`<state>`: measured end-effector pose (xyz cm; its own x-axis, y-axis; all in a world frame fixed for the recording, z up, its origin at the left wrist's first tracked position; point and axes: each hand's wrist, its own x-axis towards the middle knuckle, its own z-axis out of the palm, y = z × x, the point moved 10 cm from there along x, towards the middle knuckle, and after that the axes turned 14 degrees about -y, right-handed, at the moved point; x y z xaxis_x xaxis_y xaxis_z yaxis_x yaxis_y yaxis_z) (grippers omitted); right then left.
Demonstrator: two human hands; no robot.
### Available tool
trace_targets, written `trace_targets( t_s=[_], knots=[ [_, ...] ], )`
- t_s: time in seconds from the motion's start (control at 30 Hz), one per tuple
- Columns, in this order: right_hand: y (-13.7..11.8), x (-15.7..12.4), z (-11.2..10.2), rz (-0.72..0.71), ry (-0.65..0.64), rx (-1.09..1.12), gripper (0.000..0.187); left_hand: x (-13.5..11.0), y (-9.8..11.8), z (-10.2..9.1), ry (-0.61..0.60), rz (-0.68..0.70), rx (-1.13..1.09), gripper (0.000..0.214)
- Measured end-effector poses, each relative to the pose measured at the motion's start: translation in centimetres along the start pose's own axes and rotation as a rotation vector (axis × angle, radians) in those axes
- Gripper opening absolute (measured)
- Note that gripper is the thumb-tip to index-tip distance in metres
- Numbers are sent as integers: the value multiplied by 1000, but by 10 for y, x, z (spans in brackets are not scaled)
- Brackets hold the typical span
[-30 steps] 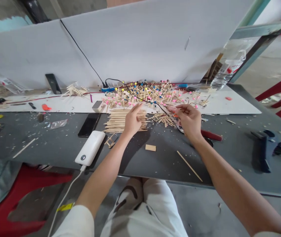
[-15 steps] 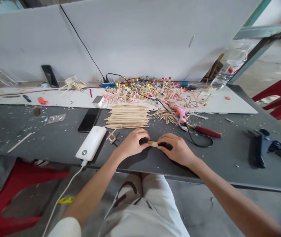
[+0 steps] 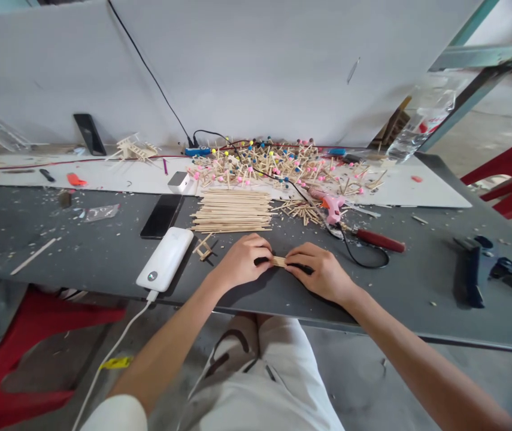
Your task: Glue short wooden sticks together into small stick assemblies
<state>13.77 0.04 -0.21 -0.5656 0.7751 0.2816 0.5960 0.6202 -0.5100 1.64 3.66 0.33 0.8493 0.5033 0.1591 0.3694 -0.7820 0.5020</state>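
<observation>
My left hand and my right hand rest on the grey table near its front edge, fingertips facing each other. Between them lies a small block of short wooden sticks, pinched at its left end by the left fingers and at its right end by the right fingers. Just beyond the hands is a neat stack of long wooden sticks. A pink glue gun lies past my right hand.
A heap of stick pieces with coloured beads lies at the back on a white board. A white power bank and black phone sit left; a red-handled tool and black tools right. Red chairs flank the table.
Both hands came back from the stick piles to the front of the table and closed on the small stick block. The glue gun now lies on the table.
</observation>
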Motion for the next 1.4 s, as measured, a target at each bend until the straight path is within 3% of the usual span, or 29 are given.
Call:
trace_targets(
  t_s=[0.93,1.07,1.3,1.4],
  knots=[
    [0,4,2,6,-16,1,18,3,-1,0,3,-11,-30,10],
    [-3,4,2,-11,-5,1,18,1,-6,-3,22,-72,-57,6],
    [-3,4,1,7,2,-16,16,0,-13,-2,24,-138,-133,22],
    [3,3,2,81,-14,-16,8,1,-12,-2,15,-148,-136,23]
  ],
)
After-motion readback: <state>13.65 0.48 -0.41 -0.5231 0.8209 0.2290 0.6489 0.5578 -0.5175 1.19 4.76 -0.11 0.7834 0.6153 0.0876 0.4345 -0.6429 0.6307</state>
